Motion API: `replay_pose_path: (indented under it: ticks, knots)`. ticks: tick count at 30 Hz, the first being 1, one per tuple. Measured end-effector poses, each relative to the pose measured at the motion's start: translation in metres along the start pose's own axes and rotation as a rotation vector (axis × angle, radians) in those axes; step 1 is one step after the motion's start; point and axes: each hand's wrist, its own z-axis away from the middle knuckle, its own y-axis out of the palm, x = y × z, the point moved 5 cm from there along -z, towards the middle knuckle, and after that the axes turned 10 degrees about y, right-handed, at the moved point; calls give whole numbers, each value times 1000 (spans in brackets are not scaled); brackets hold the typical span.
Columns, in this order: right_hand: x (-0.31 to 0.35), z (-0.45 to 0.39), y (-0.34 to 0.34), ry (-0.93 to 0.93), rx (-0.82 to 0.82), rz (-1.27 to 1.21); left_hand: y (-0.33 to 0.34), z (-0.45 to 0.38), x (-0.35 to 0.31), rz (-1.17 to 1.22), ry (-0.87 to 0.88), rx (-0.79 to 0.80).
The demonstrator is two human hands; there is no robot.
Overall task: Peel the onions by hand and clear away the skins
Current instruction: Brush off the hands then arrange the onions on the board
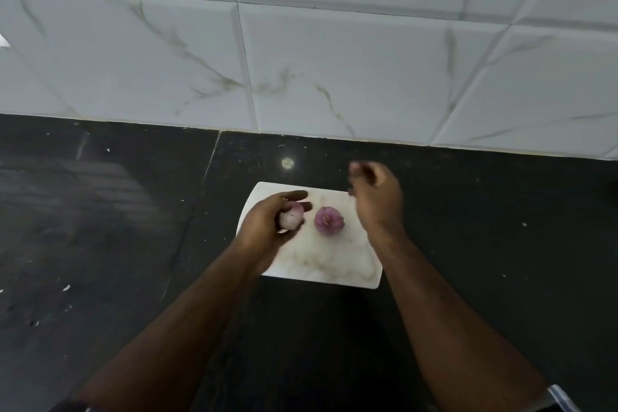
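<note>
Where a black worktop (133, 227) meets marbled wall tiles (334, 60), left hand (264, 227) fingers grip an onion (291, 216); right hand (378, 197) blurred, fingers' state unclear.

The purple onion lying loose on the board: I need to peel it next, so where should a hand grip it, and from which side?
Grip the purple onion around its rounded middle, coming from above and from the right, probably with the right hand, which is raised beside it. Its crease faces up, its flanks are exposed, and the left hand already holds the pale onion just to its left over the board.
</note>
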Motion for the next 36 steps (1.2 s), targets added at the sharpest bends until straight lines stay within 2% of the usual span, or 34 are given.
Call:
replay_pose_path:
  ticks: [3, 5, 8, 10, 13, 16, 20, 24, 26, 29, 32, 34, 36]
  knots:
    - [55, 35, 34, -209, 163, 58, 43, 31, -7, 329, 17, 44]
    - [75, 55, 50, -199, 297, 123, 55, 40, -13, 405, 73, 25]
    - [85, 85, 55, -224, 357, 171, 60, 39, -40, 540, 177, -5]
    - [89, 105, 56, -253, 330, 174, 54, 34, -58, 648, 223, -26]
    - [90, 126, 54, -272, 284, 183, 32, 30, -74, 502, 236, -150]
    - [84, 129, 49, -305, 235, 79, 28, 36, -76, 395, 237, -199]
    - [82, 128, 45, -372, 115, 48, 52, 51, -60, 549, 72, 2]
    - [88, 130, 31, -601, 63, -132, 51, 55, -53, 595, 128, 55]
    - [92, 128, 25, -673, 84, -181, 56, 65, -48, 596, 93, 87]
    - [97, 106, 8, -591, 79, -279, 58, 75, -33, 576, 66, 77]
    - [97, 93, -5, -457, -32, -177, 60, 83, -32, 510, 112, 22]
    - [93, 99, 0, -323, 61, -85, 62, 85, -38, 483, 143, -3]
    - [88, 113, 10, -207, 221, -68, 65, 86, -48, 512, 158, -13]
